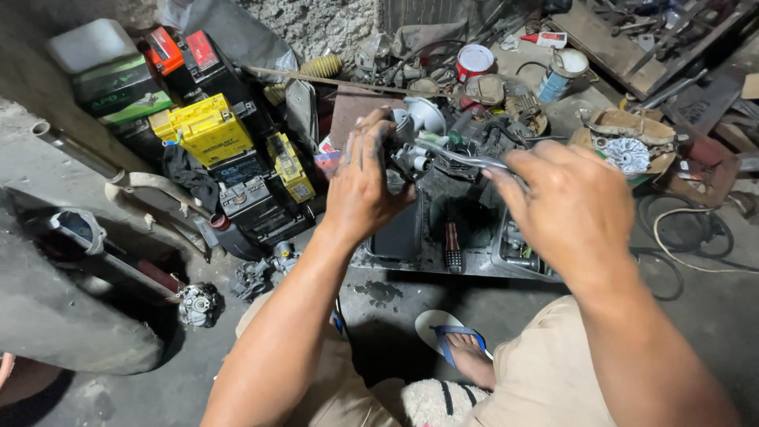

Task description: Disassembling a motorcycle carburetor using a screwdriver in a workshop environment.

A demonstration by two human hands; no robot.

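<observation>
Grey cast metal is what your left hand (pixel 365 183) is wrapped around: a small grimy carburettor body (pixel 409 150), held up above the far edge of the oily black metal tray (pixel 399 237). Your fingers curl over its left side and the thumb presses near its front. Your right hand (pixel 575 207) is closed on the handle of a slim silver metal tool (pixel 462 156), whose far end reaches left and touches the carburettor.

Below the two hands, on the tray, lies a short red-handled brush (pixel 451 247), with small dark parts in the compartment to its right, partly hidden by your right wrist. To the left of the tray stands a stack of batteries: a yellow box-shaped battery (pixel 207 129) on top, black ones beneath, and red-topped ones further back. Near left, on the concrete floor (pixel 711 316), lies a second dirty grey carburettor (pixel 198 304) beside a dark pipe.

Far behind the hands, clutter crowds close: a red and white round tin (pixel 475 59), a blue and white spray can (pixel 560 73) lying tilted, and a brown cardboard box with a white finned rotor (pixel 627 154) to the right. A pale cable (pixel 688 253) loops on the floor at the right. Your foot in a blue-strapped white sandal (pixel 447 332) rests near, between your knees.
</observation>
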